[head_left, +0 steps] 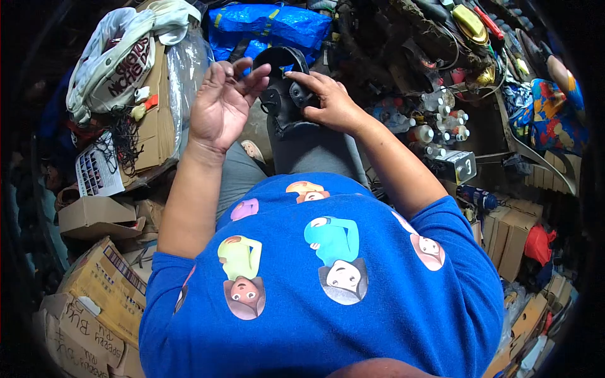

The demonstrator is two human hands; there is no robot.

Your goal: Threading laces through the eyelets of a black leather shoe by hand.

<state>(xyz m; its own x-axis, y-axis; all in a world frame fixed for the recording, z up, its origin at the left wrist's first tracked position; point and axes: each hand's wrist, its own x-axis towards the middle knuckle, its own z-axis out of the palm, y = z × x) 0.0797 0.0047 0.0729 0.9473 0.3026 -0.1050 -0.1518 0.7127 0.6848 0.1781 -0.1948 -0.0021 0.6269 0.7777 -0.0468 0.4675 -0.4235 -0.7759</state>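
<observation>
A black shoe or boot (296,118), with eyelets along a flap and a wide dark opening, rests upon my lap over the grey trousers (315,151). My right hand (331,101) grips its flap from the right, index finger stretched across the top and thumb lower down. Just left of the shoe, my left hand (224,104) is raised with the palm turned up. Its fingers are loosely curled and apart, and I see nothing held in them. A small blue spot shows by those fingertips; I cannot tell what it is.
Beyond the shoe lies a blue plastic bag (268,28). To the left are a white cloth bag (120,57), cardboard (154,126) and boxes (110,277). Several small bottles (441,120) and a metal can (457,165) stand at right, near cluttered tools and a yellow-lidded container (469,24).
</observation>
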